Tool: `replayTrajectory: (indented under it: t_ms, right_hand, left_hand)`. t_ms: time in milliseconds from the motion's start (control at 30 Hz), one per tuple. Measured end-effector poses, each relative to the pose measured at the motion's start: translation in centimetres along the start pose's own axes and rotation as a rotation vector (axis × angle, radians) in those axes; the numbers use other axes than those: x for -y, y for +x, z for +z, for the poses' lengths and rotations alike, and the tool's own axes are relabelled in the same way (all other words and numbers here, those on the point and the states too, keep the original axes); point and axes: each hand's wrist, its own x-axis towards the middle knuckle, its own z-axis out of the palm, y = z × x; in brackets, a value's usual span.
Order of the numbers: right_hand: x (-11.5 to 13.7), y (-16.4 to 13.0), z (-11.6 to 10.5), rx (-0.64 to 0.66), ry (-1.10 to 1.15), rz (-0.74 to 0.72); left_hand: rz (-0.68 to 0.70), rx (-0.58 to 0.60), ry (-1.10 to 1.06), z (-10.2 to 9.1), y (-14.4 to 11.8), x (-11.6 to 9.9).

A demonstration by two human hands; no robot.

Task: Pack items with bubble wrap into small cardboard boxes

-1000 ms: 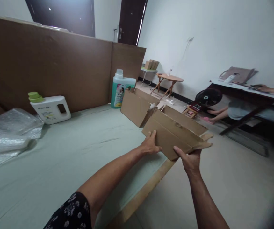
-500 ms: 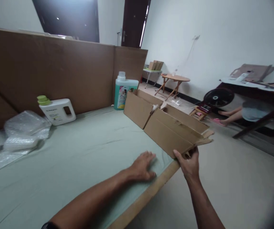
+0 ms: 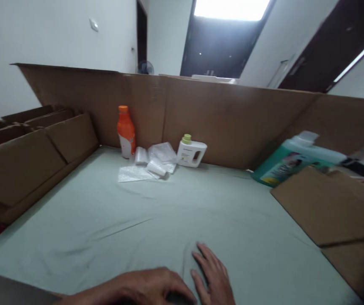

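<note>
My left hand (image 3: 156, 284) is low in the view over the green cloth (image 3: 156, 237), its fingers bent and apart; the lower edge of the picture cuts off part of it. Close beside it on the right, my right hand (image 3: 213, 275) has its fingers spread over the cloth and holds nothing. Farther back stands a white jug with a green cap (image 3: 191, 152). To its left lie clear bubble wrap pieces (image 3: 159, 159), with an orange bottle (image 3: 126, 133) upright behind them.
Brown cardboard panels (image 3: 233, 123) wall the far side. Open cardboard boxes (image 3: 26, 156) line the left edge. At right are a teal detergent jug (image 3: 293, 159) and a cardboard box (image 3: 331, 203), both blurred. Dark doors and white walls lie beyond.
My view has swung left, bringing the orange bottle and left boxes into sight. My right hand has let go of the cardboard box and is now beside my left hand over the cloth.
</note>
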Motion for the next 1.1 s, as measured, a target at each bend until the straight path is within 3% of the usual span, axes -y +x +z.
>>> replayTrajectory:
  t_ms: [133,200,300,400,467,500,567,667,733,867,967,1100]
  right_hand:
    - [5.4,6.5,5.4,0.08,0.091,-0.263]
    - [7.6,9.7,8.1,0.091,0.13,-0.348]
    - [10.4,13.7,11.6,0.1,0.177,-0.438]
    - [11.8,16.0,13.7,0.11,0.208,-0.469]
    - [11.9,16.5,14.4,0.115,0.227,-0.475]
    - [11.7,16.6,14.6,0.116,0.238,-0.479]
    - [11.3,16.6,14.8,0.123,0.25,-0.487]
    - [10.9,16.5,14.8,0.147,0.242,-0.483]
    - [11.0,16.5,14.7,0.156,0.239,-0.476]
    - [11.5,16.7,14.5,0.136,0.252,-0.461]
    - [11.7,16.6,14.4,0.128,0.268,-0.447]
    - [11.9,16.8,13.8,0.206,0.353,-0.342]
  left_hand:
    - [-0.219,-0.505,-0.129,-6.5,-6.1,-0.7]
    - [-0.255,-0.748,-0.031,-9.4,-9.1,-0.5]
    - [-0.301,-1.118,0.305,-13.9,-14.9,-2.1]
    - [-0.3,-1.574,0.647,-17.8,-22.2,-6.0]
    - [-0.323,-1.916,1.188,-19.7,-26.9,-8.6]
    - [-0.366,-1.997,1.359,-20.5,-28.8,-9.7]
    - [-0.477,-2.059,1.43,-21.6,-31.8,-11.0]
    - [-0.618,-2.019,1.068,-22.8,-33.7,-11.2]
    - [-0.626,-2.002,0.913,-23.2,-33.8,-10.9]
    - [-0.552,-2.069,0.799,-23.2,-33.1,-11.5]
    - [-0.528,-2.135,0.683,-21.7,-32.4,-12.5]
    - [-0.427,-2.108,0.625,-16.8,-31.3,-12.0]
